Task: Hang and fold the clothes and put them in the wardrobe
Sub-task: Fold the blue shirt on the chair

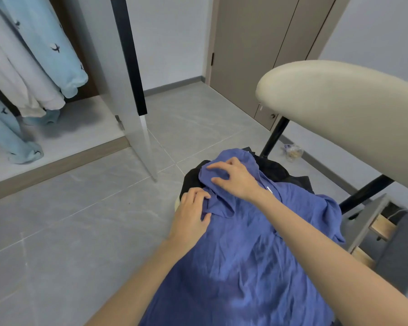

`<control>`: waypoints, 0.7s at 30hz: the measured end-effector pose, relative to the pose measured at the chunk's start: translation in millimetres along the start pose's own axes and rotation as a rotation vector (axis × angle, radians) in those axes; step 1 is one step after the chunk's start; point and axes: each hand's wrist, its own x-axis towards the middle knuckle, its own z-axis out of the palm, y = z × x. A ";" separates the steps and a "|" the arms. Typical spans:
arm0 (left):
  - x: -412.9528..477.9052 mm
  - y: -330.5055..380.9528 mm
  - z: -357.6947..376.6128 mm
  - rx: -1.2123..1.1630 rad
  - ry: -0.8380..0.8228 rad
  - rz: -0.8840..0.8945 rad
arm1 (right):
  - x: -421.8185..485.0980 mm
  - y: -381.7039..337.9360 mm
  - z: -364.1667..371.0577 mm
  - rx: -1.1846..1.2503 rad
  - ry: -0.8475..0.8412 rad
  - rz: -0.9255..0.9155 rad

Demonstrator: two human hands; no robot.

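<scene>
A blue garment (252, 250) lies spread over a seat in front of me, on top of a black garment (280, 170) that shows at its far edge. My left hand (191, 215) pinches the blue fabric at its left edge, near the collar. My right hand (233, 177) sits at the far end of the garment with curled fingers gripping a fold. The open wardrobe (64, 128) stands at the left, with light blue and white clothes (33, 62) hanging inside.
The wardrobe door (130, 90) juts out into the floor space between me and the wardrobe. A cream chair back (339, 102) on black legs stands at the right. A grey drawer unit (386, 236) is at the right edge. Grey tiled floor (80, 220) stretches left.
</scene>
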 end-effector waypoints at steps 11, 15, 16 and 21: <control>-1.4 3.9 0.0 -0.106 0.070 -0.170 | -2.9 -12.9 0.4 -0.102 0.251 0.043; -4.4 7.7 -11.0 -0.034 0.186 -0.047 | -23.8 7.2 -11.6 0.430 0.479 0.370; -4.8 8.0 -12.6 0.022 0.145 0.018 | -30.8 15.9 -12.5 0.479 0.473 0.480; -8.9 10.1 -12.7 0.157 -0.045 0.357 | -53.5 42.3 -17.3 0.581 0.456 0.730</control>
